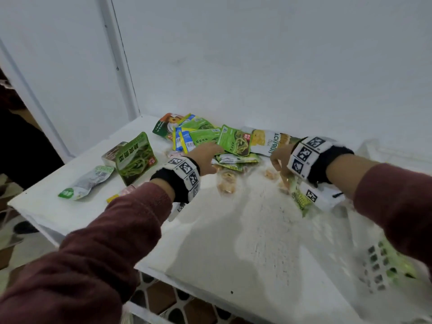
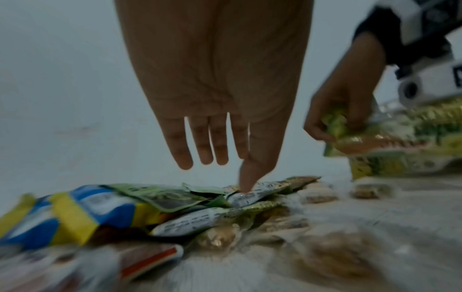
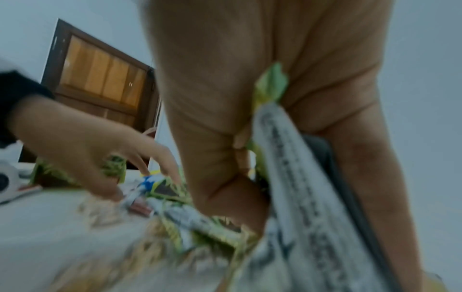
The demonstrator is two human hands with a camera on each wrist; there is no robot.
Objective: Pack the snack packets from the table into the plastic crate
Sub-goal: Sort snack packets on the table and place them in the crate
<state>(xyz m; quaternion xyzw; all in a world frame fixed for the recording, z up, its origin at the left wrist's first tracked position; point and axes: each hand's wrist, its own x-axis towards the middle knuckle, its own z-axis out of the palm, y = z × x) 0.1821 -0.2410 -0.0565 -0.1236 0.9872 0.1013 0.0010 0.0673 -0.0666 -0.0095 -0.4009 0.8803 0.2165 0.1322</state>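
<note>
A pile of green, blue and yellow snack packets (image 1: 205, 134) lies at the back of the white table (image 1: 257, 230). My left hand (image 1: 216, 160) reaches over it with straight fingers. Its thumb (image 2: 246, 187) touches a silver-green packet (image 2: 252, 194) on top of the pile. My right hand (image 1: 279, 160) grips a green snack packet (image 1: 300, 198) that hangs under the wrist. In the right wrist view its printed white back (image 3: 287, 158) shows. The white plastic crate (image 1: 376, 265) stands at the right, blurred, with green packets inside.
A green pouch (image 1: 135, 157) stands upright at the left, and a silver-green packet (image 1: 86, 183) lies near the table's left edge. A jackfruit bag (image 1: 268, 141) lies by the wall. Clear packets of small snacks (image 1: 225, 181) are scattered between my hands.
</note>
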